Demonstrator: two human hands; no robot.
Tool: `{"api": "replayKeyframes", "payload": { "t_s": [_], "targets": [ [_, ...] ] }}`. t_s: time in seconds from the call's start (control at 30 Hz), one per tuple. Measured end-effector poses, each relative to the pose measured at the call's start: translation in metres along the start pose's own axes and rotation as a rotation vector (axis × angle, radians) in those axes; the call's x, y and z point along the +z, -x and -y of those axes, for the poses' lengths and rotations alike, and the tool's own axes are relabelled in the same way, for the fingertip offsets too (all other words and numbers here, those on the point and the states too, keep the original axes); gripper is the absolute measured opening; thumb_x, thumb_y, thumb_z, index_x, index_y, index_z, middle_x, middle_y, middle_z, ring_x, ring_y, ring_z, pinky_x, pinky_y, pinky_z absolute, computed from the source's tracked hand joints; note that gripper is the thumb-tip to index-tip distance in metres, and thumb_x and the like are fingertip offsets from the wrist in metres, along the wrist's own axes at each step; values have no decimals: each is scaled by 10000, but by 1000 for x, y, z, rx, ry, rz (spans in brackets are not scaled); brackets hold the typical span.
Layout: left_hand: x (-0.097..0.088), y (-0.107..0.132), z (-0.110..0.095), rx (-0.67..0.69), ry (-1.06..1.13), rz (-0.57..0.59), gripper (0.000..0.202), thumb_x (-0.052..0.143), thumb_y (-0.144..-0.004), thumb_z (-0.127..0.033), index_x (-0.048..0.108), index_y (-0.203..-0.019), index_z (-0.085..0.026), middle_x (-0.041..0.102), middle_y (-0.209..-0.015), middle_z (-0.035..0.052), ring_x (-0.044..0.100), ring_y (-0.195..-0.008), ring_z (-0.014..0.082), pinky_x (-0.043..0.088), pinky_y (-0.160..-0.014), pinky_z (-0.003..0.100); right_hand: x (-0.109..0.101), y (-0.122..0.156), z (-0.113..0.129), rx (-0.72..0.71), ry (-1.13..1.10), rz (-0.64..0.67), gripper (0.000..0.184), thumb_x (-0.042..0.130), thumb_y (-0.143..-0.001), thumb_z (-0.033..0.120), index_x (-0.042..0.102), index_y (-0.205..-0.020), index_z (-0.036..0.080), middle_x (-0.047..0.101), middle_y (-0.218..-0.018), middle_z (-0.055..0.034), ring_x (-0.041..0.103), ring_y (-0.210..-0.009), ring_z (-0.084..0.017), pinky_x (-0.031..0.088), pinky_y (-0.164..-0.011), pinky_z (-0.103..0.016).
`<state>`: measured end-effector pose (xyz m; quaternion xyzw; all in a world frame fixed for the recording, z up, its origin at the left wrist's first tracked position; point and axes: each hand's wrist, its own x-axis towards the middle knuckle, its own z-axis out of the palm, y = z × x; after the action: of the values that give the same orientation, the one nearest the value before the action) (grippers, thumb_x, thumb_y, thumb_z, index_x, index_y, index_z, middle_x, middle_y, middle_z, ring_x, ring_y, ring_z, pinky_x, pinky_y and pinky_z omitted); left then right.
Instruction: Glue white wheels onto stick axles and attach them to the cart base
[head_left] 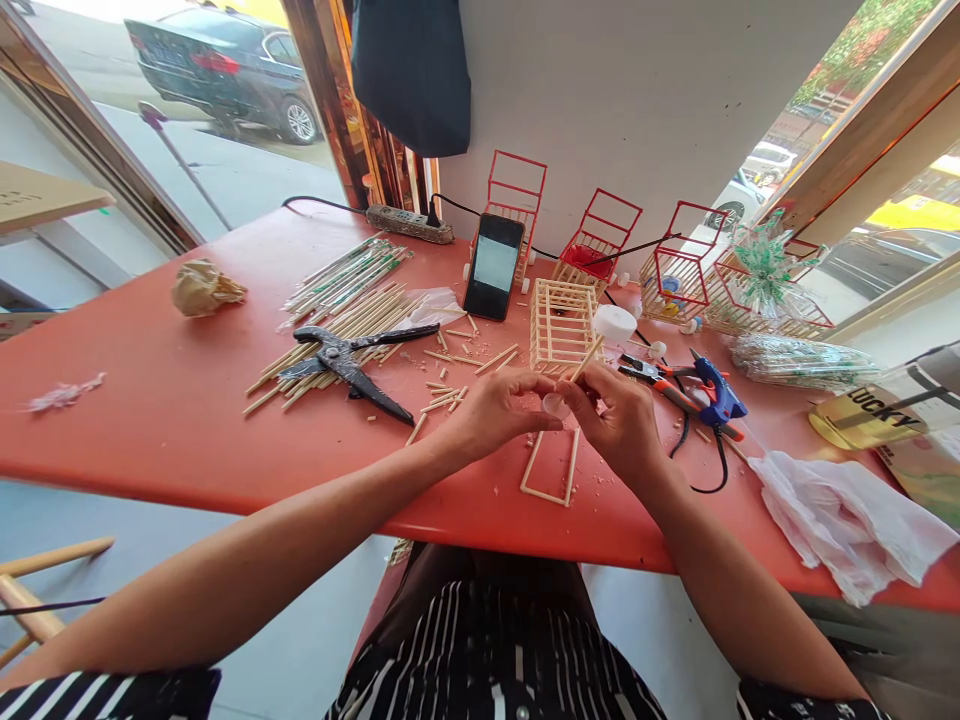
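Two hands together above counter [187, 420]. Left hand [504, 405] pinches small whitish round piece [553, 406] between thumb and fingers; right hand [621, 405] grasps thin wooden stick [591, 358] (whether right fingertips touch piece, cannot tell). Both likely light. Stick probably stiff, snappable; best held near its end. Piece looks smooth, perhaps slippery; hold by rim. Stick frame [546, 495] lies just below.

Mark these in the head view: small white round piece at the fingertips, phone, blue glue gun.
Small white round piece [555, 405]: head view, on its pale face.
Phone [494, 265]: head view, on the screen.
Blue glue gun [721, 393]: head view, on the blue body.
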<state>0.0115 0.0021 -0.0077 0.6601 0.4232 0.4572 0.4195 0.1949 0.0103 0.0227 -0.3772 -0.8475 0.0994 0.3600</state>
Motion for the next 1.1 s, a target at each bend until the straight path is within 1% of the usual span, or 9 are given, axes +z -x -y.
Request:
{"api": "replayKeyframes", "payload": {
  "t_s": [0.1,0.23,0.37,0.53,0.7,0.8,0.97,1.1],
  "targets": [
    [0,0,4,12,-10,-9,252,842,-690,-227,805,-939,-202,765,-874,-13,658,-860,178,475,-813,271,0,-1,0,-6,-9,2,332,556,-1027,381,570,-749,200,562,-716,1,505,-641,-129,383,-618,-263],
    [1,0,8,76,10,-34,242,854,-704,-254,804,-937,-210,771,-887,-16,669,-866,172,487,-826,269,-1,0,0,-4,-33,-5,306,555,-1028,385,594,-787,200,603,-792,-20,537,-695,-141,418,-655,-273],
    [1,0,9,127,17,-60,233,862,-697,-221,804,-922,-208,777,-902,-13,676,-867,164,494,-837,265,0,0,-2,2,-52,-4,263,568,-1021,365,616,-818,206,627,-829,-28,576,-746,-155,449,-688,-281],
    [1,-1,9,118,11,-65,223,861,-700,-227,804,-915,-208,778,-903,-7,682,-870,172,501,-836,272,1,0,-2,21,-67,5,221,580,-1012,353,640,-855,210,648,-862,-30,601,-752,-153,465,-684,-278],
    [1,0,8,68,10,-54,233,854,-714,-247,803,-938,-207,780,-928,-1,687,-900,184,492,-860,282,0,0,-2,39,-60,-1,238,575,-1014,370,642,-853,207,646,-847,-24,596,-714,-143,455,-656,-271],
    [0,1,8,49,7,-49,232,851,-722,-252,803,-943,-203,778,-921,1,684,-894,185,483,-847,281,1,0,-2,37,-43,-1,244,570,-1017,375,643,-857,205,649,-845,-25,592,-709,-142,449,-656,-267],
    [0,0,9,54,-2,-42,233,853,-724,-245,804,-946,-198,776,-924,2,678,-898,186,470,-844,279,1,-1,-3,15,-14,-1,253,561,-1019,371,648,-856,198,637,-819,-24,587,-700,-144,426,-641,-264],
    [1,0,11,65,-57,-32,202,829,-749,-224,804,-948,-202,764,-883,-8,666,-856,174,455,-798,270,2,-1,-4,24,-14,25,279,558,-1020,388,646,-838,196,640,-811,-27,583,-696,-147,422,-642,-268]
  ]
}}
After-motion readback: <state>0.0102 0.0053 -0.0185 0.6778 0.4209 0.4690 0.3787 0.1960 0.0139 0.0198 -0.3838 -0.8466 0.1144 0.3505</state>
